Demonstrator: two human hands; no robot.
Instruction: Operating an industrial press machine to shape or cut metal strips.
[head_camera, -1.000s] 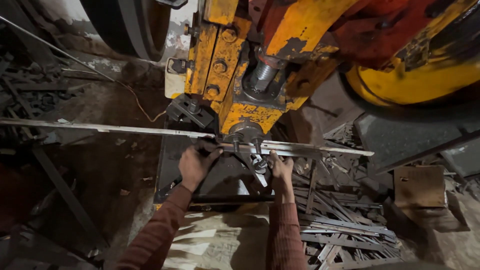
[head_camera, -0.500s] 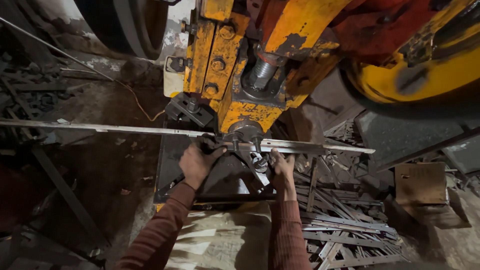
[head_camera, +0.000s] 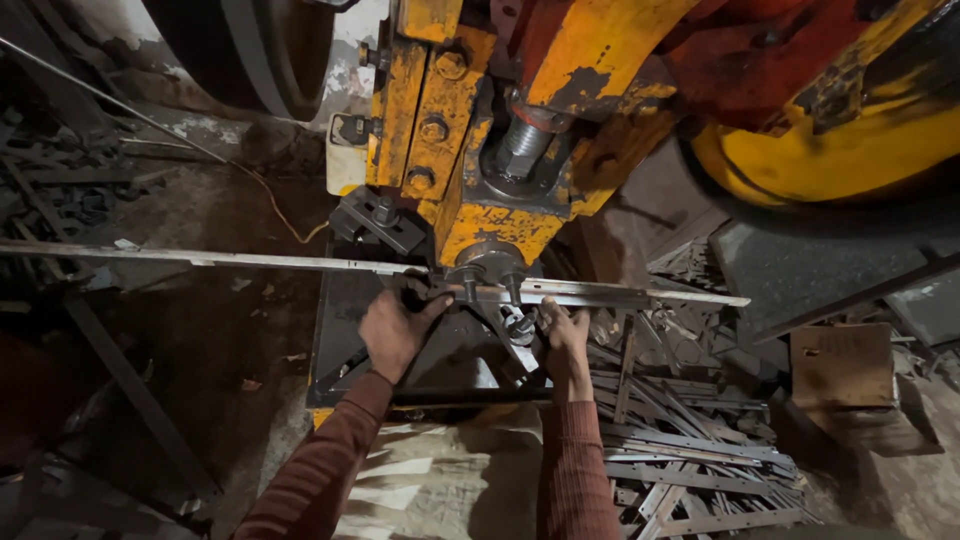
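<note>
A long flat metal strip lies across the bed of an orange and yellow press, reaching from the far left to past the right of the punch. My left hand grips the strip just left of the punch. My right hand holds the strip just right of the punch, fingers curled on its near edge. Both sleeves are reddish brown. The strip's part under the punch is hidden.
A dark steel bed carries the tooling. A pile of cut metal strips lies at lower right, beside a rusty box. Scrap metal sits at left. A large dark flywheel is at top left. Light sacking lies below.
The strip has slid to the left through the press; its right end is now closer to the punch. Both hands stay at the punch.
</note>
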